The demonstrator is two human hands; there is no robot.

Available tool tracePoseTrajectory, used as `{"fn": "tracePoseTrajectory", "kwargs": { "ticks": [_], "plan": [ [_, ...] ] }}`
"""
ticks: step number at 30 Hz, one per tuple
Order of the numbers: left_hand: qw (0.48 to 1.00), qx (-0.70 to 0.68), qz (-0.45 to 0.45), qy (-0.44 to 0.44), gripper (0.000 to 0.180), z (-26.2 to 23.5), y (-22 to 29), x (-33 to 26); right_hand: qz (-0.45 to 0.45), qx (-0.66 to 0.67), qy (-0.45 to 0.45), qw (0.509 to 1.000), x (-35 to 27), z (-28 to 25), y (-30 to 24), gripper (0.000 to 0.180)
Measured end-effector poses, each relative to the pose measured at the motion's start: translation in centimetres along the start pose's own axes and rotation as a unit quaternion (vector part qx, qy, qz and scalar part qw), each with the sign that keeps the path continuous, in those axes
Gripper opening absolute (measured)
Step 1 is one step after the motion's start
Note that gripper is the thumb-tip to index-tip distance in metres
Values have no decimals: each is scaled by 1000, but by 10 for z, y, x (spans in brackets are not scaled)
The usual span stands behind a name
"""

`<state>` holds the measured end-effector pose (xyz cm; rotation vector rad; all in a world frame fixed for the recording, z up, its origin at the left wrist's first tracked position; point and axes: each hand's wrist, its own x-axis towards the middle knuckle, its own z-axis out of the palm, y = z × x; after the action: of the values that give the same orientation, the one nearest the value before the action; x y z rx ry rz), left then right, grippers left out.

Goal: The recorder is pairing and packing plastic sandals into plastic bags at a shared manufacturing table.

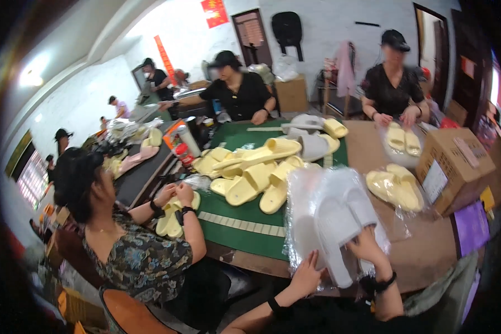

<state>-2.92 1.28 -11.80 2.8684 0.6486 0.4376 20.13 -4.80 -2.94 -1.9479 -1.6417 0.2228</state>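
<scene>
- My right hand (367, 247) pinches the heel of a white slipper (339, 228), fingers closed on it.
- My left hand (308, 274), fingers spread, grips the clear plastic bag (312, 195) at its lower edge.
- The slipper's long axis runs up and away from me, half inside the bag on the table (423, 256); my right hand is nearer.

A pair of white slippers (339, 222) sits upright, side by side, inside a clear plastic bag (312, 189).

Both hands, left hand (305, 276) and right hand (366, 245), grip bagged white slippers (339, 220).
</scene>
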Motion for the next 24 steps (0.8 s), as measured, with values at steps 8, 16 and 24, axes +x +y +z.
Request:
{"fn": "tracePoseTrajectory", "kwargs": {
  "ticks": [8, 16, 24],
  "plan": [
    [972, -229, 25, 51, 58, -8, 1, 18, -175, 151, -151, 961, -76, -19, -43, 64],
    [988, 90, 110, 66, 60, 44, -32, 18, -113, 209, -227, 945, -123, -38, -39, 59],
    [979, -192, 66, 19, 33, -22, -10, 47, -143, 188, -235, 943, -144, -25, -45, 49]
  ]
}}
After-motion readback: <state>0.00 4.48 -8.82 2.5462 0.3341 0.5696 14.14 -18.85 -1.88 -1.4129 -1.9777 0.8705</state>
